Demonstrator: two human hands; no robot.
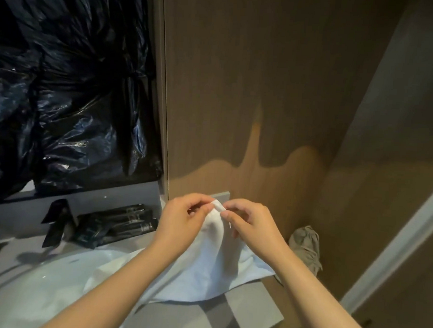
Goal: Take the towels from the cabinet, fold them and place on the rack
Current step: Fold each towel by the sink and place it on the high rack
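Grip: left hand (181,221), right hand (252,226) pinch peak of one white towel (207,266); one grey cloth (305,248) nearby.

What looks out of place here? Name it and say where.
A grey cloth lies crumpled low in the corner beside the wood panel, unfolded. Crinkled black plastic fills the opening above the counter. The white towel looks fine.
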